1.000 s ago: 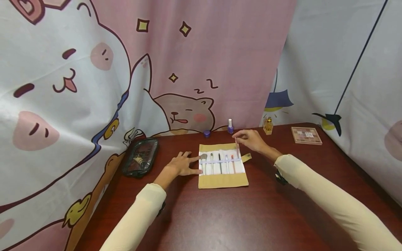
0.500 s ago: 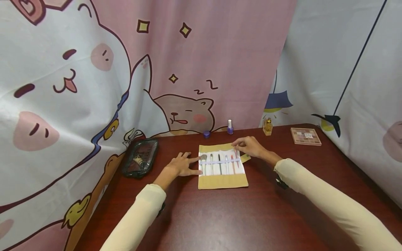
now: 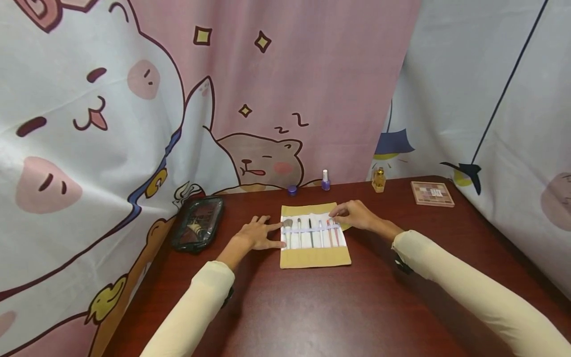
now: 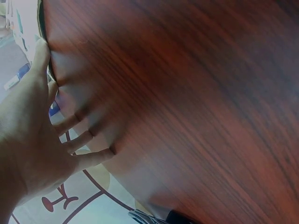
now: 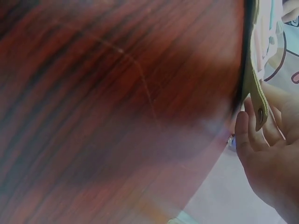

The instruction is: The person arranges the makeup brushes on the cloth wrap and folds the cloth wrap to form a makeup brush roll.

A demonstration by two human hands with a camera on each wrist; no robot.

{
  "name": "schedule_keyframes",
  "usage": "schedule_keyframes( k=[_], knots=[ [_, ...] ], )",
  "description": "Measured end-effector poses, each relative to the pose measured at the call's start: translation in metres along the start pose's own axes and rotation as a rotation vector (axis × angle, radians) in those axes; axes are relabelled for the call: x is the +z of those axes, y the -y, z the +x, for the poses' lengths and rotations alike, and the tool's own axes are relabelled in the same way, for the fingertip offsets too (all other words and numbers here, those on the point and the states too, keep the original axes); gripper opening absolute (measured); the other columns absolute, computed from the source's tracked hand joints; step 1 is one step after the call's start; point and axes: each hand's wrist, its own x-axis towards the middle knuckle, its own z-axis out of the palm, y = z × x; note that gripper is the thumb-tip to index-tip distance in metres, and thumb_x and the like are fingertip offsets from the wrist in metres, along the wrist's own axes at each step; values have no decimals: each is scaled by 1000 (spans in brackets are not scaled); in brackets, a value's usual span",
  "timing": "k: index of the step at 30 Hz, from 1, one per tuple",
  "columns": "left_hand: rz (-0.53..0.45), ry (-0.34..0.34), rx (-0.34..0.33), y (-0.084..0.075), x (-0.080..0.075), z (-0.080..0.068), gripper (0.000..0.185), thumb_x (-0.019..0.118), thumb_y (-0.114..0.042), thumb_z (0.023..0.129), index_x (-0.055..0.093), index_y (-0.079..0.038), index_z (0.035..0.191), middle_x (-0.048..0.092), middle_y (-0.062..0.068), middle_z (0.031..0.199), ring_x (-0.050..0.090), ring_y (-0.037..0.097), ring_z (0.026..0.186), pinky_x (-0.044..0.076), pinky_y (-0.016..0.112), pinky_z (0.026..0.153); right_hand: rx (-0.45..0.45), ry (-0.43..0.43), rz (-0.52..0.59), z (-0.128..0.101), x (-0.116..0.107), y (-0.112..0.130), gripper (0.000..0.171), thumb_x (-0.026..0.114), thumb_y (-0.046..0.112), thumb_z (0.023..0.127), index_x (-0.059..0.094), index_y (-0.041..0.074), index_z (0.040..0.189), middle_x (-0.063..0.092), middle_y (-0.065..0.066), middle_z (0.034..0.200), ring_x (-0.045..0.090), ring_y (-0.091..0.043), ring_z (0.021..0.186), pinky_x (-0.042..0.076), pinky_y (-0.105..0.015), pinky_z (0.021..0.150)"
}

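A tan and white brush roll point(image 3: 314, 256) lies open on the dark wood table point(image 3: 339, 307). Several small brushes sit under its elastic band. My left hand point(image 3: 275, 234) lies flat, fingers spread, with its fingertips on the roll's left edge; the left wrist view shows the left hand point(image 4: 70, 135) pressed on the wood. My right hand point(image 3: 334, 215) is at the roll's upper right corner and pinches the top of a thin pink brush point(image 3: 335, 233) that lies in the rightmost slot. In the right wrist view the roll's tan strap point(image 5: 256, 95) hangs by my right hand's fingers point(image 5: 247, 135).
A black see-through pouch point(image 3: 199, 223) lies at the left. Along the back edge stand a small purple jar point(image 3: 292, 190), a purple nail polish bottle point(image 3: 326, 180) and a gold perfume bottle point(image 3: 379, 179). An eyeshadow palette point(image 3: 432, 193) lies at the far right. Cartoon curtains close in behind.
My right hand came down and toward me with the pink brush, which now lies under the roll's band beside the others. The left hand stayed put.
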Motion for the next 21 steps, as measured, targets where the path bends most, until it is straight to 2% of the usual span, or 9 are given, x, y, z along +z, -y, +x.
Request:
schedule_keyframes(
  k=[8, 13, 21],
  knots=[
    [0, 4, -4, -1, -1, 0, 86, 50, -86, 87, 34, -44, 161, 31, 12, 166, 33, 37, 148, 44, 59, 108, -51, 30, -12, -6, 1, 3, 14, 76, 8, 95, 82, 7, 107, 79, -3, 105, 73, -22, 102, 58, -46, 89],
    [6, 11, -6, 0, 0, 0, 86, 49, -86, 87, 33, -45, 161, 31, 12, 167, 33, 37, 148, 44, 58, 108, -69, 56, -16, -7, 3, 3, 16, 80, 11, 92, 82, 7, 107, 79, -1, 101, 71, -15, 93, 59, -43, 85],
    [5, 2, 1, -1, -1, 0, 86, 49, -86, 87, 34, -44, 161, 31, 13, 166, 33, 38, 148, 45, 58, 107, -57, 67, -17, -9, 5, 1, 20, 86, 15, 86, 82, 7, 104, 79, -2, 98, 70, -20, 89, 60, -42, 81]
  ],
)
